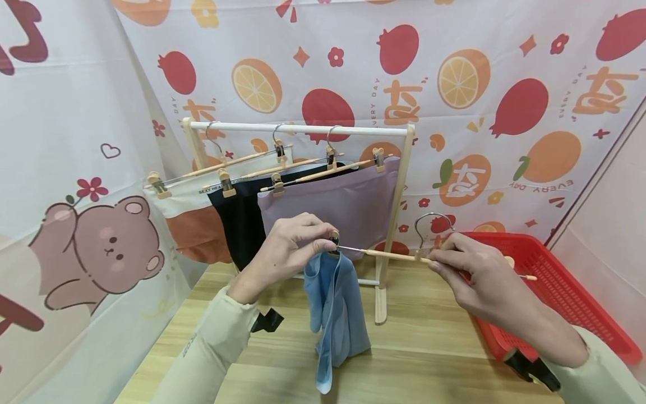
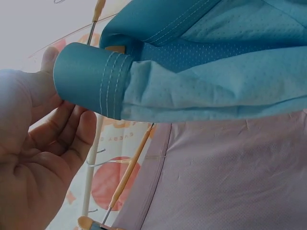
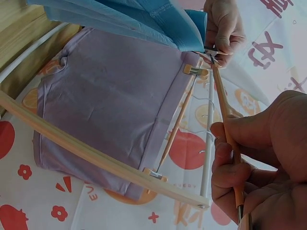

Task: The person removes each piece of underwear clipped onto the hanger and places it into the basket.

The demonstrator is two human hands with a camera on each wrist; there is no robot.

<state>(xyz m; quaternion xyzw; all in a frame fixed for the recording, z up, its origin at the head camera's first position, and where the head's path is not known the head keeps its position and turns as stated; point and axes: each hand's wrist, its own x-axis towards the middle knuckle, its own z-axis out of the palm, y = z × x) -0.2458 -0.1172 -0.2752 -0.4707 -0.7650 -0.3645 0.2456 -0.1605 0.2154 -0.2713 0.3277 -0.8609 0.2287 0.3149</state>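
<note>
Blue underpants (image 1: 348,314) with a stitched waistband and pin-holed fabric hang folded from one end of a clip hanger (image 1: 396,256). My left hand (image 1: 290,247) pinches the clip (image 1: 334,238) at that end, thumb and fingers at the waistband (image 2: 91,79). The hanger's wooden bar runs level to my right hand (image 1: 476,269), which grips it near the metal hook (image 1: 433,216). In the right wrist view the fingers curl round the bar (image 3: 230,139). The hanger's other clip is mostly hidden behind my right hand.
Behind my hands stands a small rack (image 1: 303,130) with a white rail and wooden legs. On it hang lilac underpants (image 1: 333,205), a black pair (image 1: 242,219) and a white-and-rust pair (image 1: 197,230). A red basket (image 1: 565,286) sits on the wooden table (image 1: 419,365) at right.
</note>
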